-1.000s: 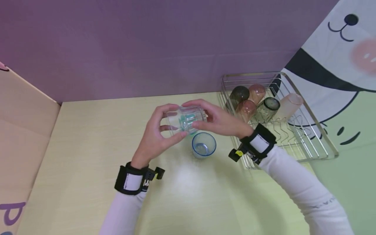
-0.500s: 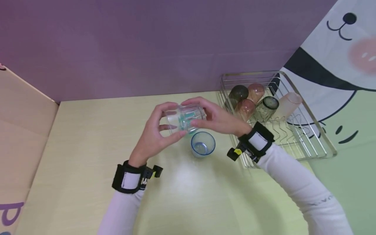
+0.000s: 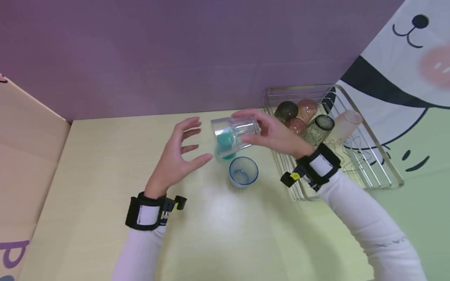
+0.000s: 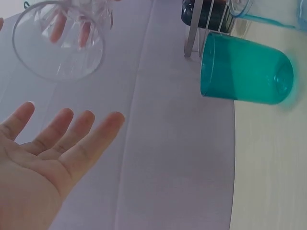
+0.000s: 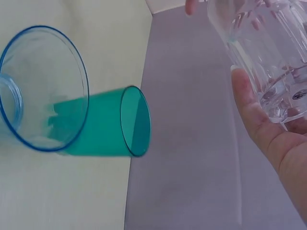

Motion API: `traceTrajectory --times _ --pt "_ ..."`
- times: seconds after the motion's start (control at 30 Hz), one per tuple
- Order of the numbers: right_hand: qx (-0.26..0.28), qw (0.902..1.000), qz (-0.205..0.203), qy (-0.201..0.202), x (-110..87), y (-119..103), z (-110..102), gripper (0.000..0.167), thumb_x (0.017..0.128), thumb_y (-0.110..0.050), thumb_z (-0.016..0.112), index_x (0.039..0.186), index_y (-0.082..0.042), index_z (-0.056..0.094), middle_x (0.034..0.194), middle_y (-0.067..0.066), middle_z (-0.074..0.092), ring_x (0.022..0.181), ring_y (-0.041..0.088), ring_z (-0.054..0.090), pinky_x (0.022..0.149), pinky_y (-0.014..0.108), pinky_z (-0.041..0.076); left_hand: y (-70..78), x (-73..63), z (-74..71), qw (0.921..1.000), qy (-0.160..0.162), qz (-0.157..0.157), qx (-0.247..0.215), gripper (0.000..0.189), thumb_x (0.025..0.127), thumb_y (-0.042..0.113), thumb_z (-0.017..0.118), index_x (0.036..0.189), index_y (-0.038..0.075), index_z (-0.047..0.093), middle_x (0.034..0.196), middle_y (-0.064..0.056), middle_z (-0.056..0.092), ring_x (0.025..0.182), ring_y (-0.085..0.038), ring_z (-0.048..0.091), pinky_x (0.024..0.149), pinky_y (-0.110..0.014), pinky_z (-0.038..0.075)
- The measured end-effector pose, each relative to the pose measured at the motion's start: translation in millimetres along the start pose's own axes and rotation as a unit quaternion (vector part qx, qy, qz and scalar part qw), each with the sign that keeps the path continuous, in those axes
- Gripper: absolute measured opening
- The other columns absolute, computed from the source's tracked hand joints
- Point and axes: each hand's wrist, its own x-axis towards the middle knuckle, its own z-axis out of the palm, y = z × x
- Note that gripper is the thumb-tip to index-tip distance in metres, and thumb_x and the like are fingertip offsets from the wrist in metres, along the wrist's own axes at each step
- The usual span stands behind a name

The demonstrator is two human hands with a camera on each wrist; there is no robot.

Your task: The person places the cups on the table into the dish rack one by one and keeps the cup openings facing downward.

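My right hand (image 3: 270,134) grips a clear glass (image 3: 242,130) near its base, tilted on its side with the mouth pointing left. My left hand (image 3: 175,158) is apart from the glass, fingers spread and relaxed, just left of its rim. In the left wrist view the glass's round mouth (image 4: 57,76) hangs beyond the fingertips. Below the held glass stands a green cup (image 4: 247,69), upright on the table and partly seen through the clear glass in the head view. A blue-rimmed clear cup (image 3: 243,172) stands upright in front of it.
A wire rack (image 3: 377,171) at the right holds several glasses: a dark one (image 3: 286,111), a ribbed grey one (image 3: 319,128), a frosted pink one (image 3: 346,127) and smaller pink ones. A purple wall (image 3: 168,58) rises behind the table (image 3: 105,187).
Both hands held the clear glass before. My left hand has let go and drawn left, while my right hand has carried the glass a little right and up, showing more of the green cup.
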Motion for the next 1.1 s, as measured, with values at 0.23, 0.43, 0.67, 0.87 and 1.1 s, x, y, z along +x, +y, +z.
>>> traceTrajectory --times 0.23,0.43,0.67,0.87,1.1 --pt "-0.026 0.9994 0.008 0.023 -7.1 -2 -13 0.054 0.092 -0.010 0.068 0.142 -0.010 0.048 0.147 0.005 0.049 0.130 0.015 0.046 0.099 0.025 0.048 -2.1 -2.6 -5.3 0.9999 0.005 0.004 0.014 0.079 0.083 0.015 0.077 0.150 0.018 0.034 0.148 -0.002 0.044 0.134 -0.021 0.048 0.102 -0.048 0.051" --pt "-0.002 0.9998 0.002 0.022 -11.4 0 -22 0.053 0.091 -0.005 0.067 0.140 -0.007 0.050 0.137 0.005 0.052 0.110 0.020 0.055 0.080 0.025 0.057 -3.8 -4.7 -8.7 0.9999 0.005 0.002 0.014 0.076 0.085 0.015 0.075 0.150 0.019 0.035 0.148 -0.002 0.045 0.134 -0.021 0.049 0.101 -0.046 0.052" --pt "0.006 0.9991 0.034 0.024 -21.0 -3 -36 0.053 0.091 -0.003 0.066 0.141 -0.012 0.051 0.133 0.006 0.052 0.107 0.022 0.057 0.081 0.026 0.057 -5.3 -6.3 -10.6 0.9999 0.008 0.002 0.015 0.075 0.086 0.015 0.075 0.150 0.018 0.035 0.147 -0.003 0.046 0.133 -0.021 0.050 0.100 -0.046 0.052" --pt "0.003 0.9991 0.035 0.023 -29.7 -3 -51 0.054 0.091 0.000 0.066 0.141 -0.011 0.050 0.138 0.002 0.050 0.106 0.018 0.057 0.082 0.023 0.057 -6.5 -7.7 -11.4 0.9997 0.011 0.002 0.020 0.074 0.087 0.015 0.074 0.150 0.017 0.035 0.147 -0.002 0.046 0.133 -0.021 0.050 0.100 -0.046 0.052" --pt "-0.052 0.9955 0.058 0.054 -38.6 -2 -67 0.053 0.090 -0.002 0.067 0.140 -0.013 0.052 0.138 -0.003 0.053 0.114 0.016 0.054 0.085 0.020 0.056 -8.1 -8.3 -13.0 0.9997 0.013 0.000 0.019 0.073 0.088 0.016 0.073 0.150 0.016 0.034 0.147 -0.004 0.046 0.133 -0.026 0.050 0.101 -0.048 0.051"
